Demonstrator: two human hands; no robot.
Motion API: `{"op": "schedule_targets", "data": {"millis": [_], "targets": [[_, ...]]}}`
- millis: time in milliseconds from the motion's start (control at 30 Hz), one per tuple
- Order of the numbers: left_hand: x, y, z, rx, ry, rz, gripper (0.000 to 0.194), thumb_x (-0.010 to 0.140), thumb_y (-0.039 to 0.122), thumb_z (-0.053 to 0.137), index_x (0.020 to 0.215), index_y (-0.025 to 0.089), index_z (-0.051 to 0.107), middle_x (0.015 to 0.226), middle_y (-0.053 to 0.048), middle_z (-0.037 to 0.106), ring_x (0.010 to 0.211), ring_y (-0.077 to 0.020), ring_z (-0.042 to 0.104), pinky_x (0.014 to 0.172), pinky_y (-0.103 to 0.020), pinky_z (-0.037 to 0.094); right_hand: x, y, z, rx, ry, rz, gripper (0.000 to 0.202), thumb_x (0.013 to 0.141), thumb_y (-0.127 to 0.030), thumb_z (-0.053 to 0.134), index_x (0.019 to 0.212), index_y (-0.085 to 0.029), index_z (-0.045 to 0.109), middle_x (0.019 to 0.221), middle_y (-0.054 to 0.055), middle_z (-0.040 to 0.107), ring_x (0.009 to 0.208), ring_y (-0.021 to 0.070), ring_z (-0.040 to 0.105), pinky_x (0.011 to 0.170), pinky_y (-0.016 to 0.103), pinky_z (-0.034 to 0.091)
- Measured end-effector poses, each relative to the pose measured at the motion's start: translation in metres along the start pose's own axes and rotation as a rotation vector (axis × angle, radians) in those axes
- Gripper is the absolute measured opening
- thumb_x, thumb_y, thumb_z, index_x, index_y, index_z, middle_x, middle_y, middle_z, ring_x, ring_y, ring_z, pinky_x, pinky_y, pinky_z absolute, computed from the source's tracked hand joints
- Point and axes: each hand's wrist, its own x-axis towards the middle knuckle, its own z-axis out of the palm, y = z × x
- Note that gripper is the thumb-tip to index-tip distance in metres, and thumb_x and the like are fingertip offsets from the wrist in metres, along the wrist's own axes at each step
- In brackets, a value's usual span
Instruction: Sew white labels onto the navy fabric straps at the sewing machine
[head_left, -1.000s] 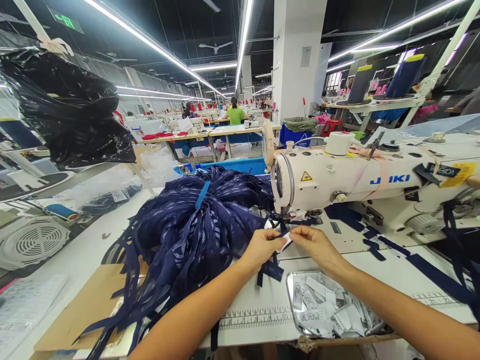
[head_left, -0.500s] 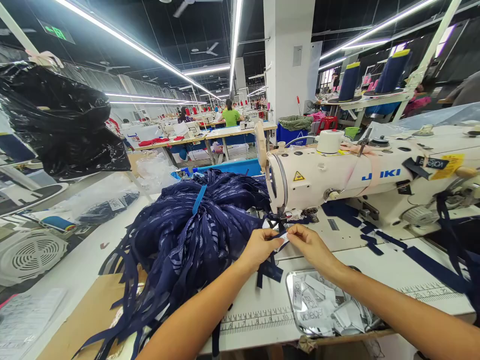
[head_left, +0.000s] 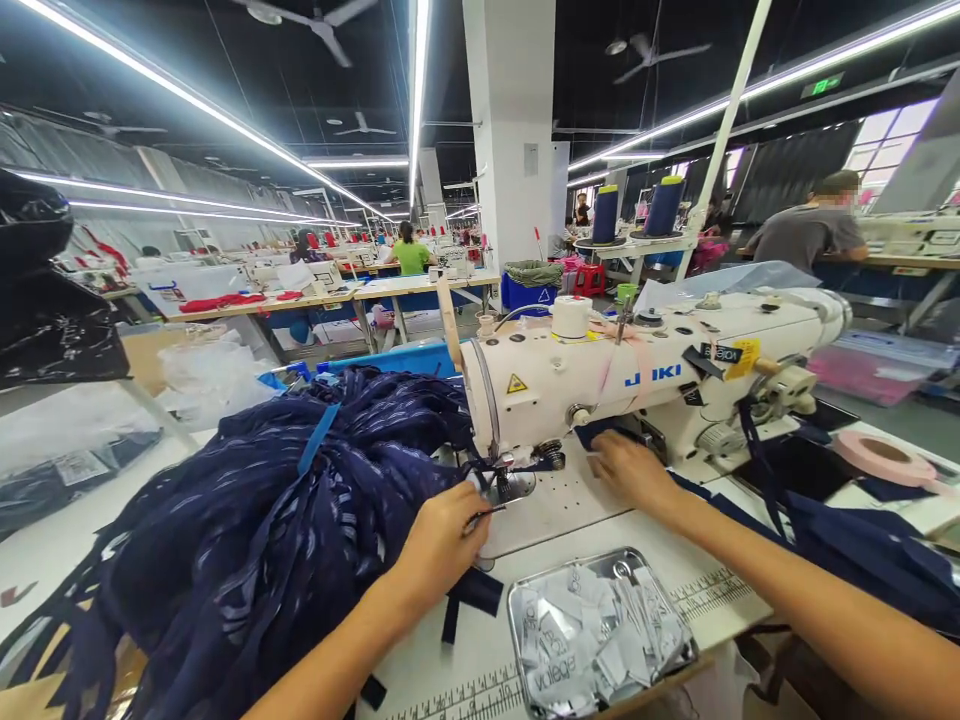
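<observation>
My left hand [head_left: 448,530] is closed beside the needle area of the white sewing machine [head_left: 555,385], with a small dark pointed tool between its fingers. My right hand [head_left: 626,470] reaches under the machine arm at a navy fabric piece [head_left: 600,430]; its fingertips are partly hidden and blurred. Left of the machine lies a large heap of navy strips [head_left: 300,500], bound with a blue band [head_left: 319,438]. A metal tray [head_left: 517,640] of white printed labels [head_left: 592,630] stands on the table in front of the machine.
Navy fabric [head_left: 862,550] and a pink tape roll [head_left: 885,458] lie at the right. Two navy thread cones [head_left: 664,208] stand behind the machine. A black plastic bag [head_left: 52,290] hangs at the left. A person in grey [head_left: 806,230] sits at the far right.
My hands have moved apart from the white label they held together. The right hand has gone under the machine arm; the left now holds a tool. The view has turned right.
</observation>
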Motion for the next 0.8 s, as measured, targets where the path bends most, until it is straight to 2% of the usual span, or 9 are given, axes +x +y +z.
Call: {"op": "schedule_targets", "data": {"millis": [100,167,267,400,467,533,633,700,800], "targets": [[0.013,-0.003,0.017,0.497,0.061,0.429,0.026,0.084,0.009,0.034,0.07,0.012,0.056,0.067,-0.005,0.054,0.058,-0.0133,0.049,0.055,-0.027,0.037,0.009,0.019,0.004,-0.253,0.025,0.034,0.02,0.08,-0.007,0.04,0.084,-0.007,0.06,0.089,0.016,0.059,0.082,0.0256,0.059,0.06,0.031,0.043],[0.022,-0.007,0.032,0.641,0.015,0.548,0.027,0.084,0.006,0.033,0.067,0.012,0.053,0.066,-0.005,0.053,0.056,-0.0136,0.048,0.054,-0.028,0.036,0.012,0.022,0.009,-0.288,0.015,0.024,0.025,0.077,0.001,0.037,0.08,-0.007,0.061,0.087,0.017,0.059,0.077,0.0254,0.06,0.057,0.031,0.043],[0.025,-0.016,0.047,0.672,-0.047,0.546,0.025,0.083,0.007,0.037,0.064,0.013,0.051,0.064,-0.003,0.053,0.055,-0.0133,0.048,0.054,-0.028,0.035,0.01,0.019,0.013,-0.331,0.002,0.021,0.031,0.073,0.006,0.034,0.078,-0.006,0.062,0.083,0.018,0.06,0.073,0.025,0.06,0.052,0.03,0.042],[0.013,-0.023,0.046,0.684,-0.107,0.561,0.019,0.082,0.009,0.043,0.066,0.012,0.053,0.061,-0.002,0.054,0.058,-0.0145,0.049,0.055,-0.028,0.032,-0.003,0.007,0.005,-0.396,0.072,-0.025,0.028,0.073,0.005,0.035,0.076,-0.005,0.061,0.077,0.017,0.059,0.062,0.0241,0.059,0.043,0.029,0.039],[0.007,-0.023,0.043,0.705,-0.132,0.591,0.018,0.082,0.009,0.043,0.067,0.012,0.054,0.06,-0.003,0.054,0.058,-0.0147,0.05,0.055,-0.028,0.031,-0.01,-0.006,0.001,-0.414,0.198,-0.22,0.025,0.072,0.005,0.039,0.07,-0.008,0.061,0.073,0.014,0.058,0.061,0.0222,0.058,0.046,0.029,0.041],[0.002,-0.021,0.041,0.719,-0.145,0.604,0.02,0.083,0.009,0.043,0.067,0.011,0.054,0.06,-0.003,0.055,0.058,-0.0146,0.05,0.056,-0.029,0.031,-0.015,-0.02,0.001,-0.373,0.321,-0.536,0.024,0.072,0.003,0.041,0.068,-0.011,0.061,0.075,0.013,0.06,0.066,0.0209,0.057,0.058,0.031,0.045],[-0.002,-0.019,0.04,0.733,-0.149,0.607,0.019,0.082,0.009,0.044,0.065,0.011,0.054,0.06,-0.004,0.056,0.058,-0.0151,0.05,0.056,-0.029,0.03,-0.013,-0.034,0.011,-0.313,0.376,-0.907,0.023,0.075,-0.001,0.042,0.071,-0.012,0.062,0.086,0.012,0.063,0.077,0.0217,0.056,0.075,0.035,0.044],[-0.004,-0.018,0.04,0.742,-0.141,0.603,0.018,0.081,0.009,0.045,0.066,0.011,0.054,0.06,-0.004,0.056,0.058,-0.0154,0.051,0.056,-0.03,0.03,-0.009,-0.035,0.02,-0.293,0.355,-0.952,0.023,0.076,-0.002,0.042,0.074,-0.012,0.062,0.091,0.012,0.063,0.085,0.0234,0.055,0.079,0.038,0.042],[-0.008,-0.018,0.04,0.743,-0.12,0.59,0.017,0.08,0.008,0.046,0.066,0.011,0.055,0.06,-0.004,0.056,0.057,-0.0156,0.051,0.056,-0.03,0.03,-0.005,-0.036,0.026,-0.182,0.322,-0.818,0.025,0.077,-0.002,0.041,0.084,-0.014,0.062,0.096,0.011,0.062,0.088,0.0219,0.054,0.082,0.038,0.039]]}}
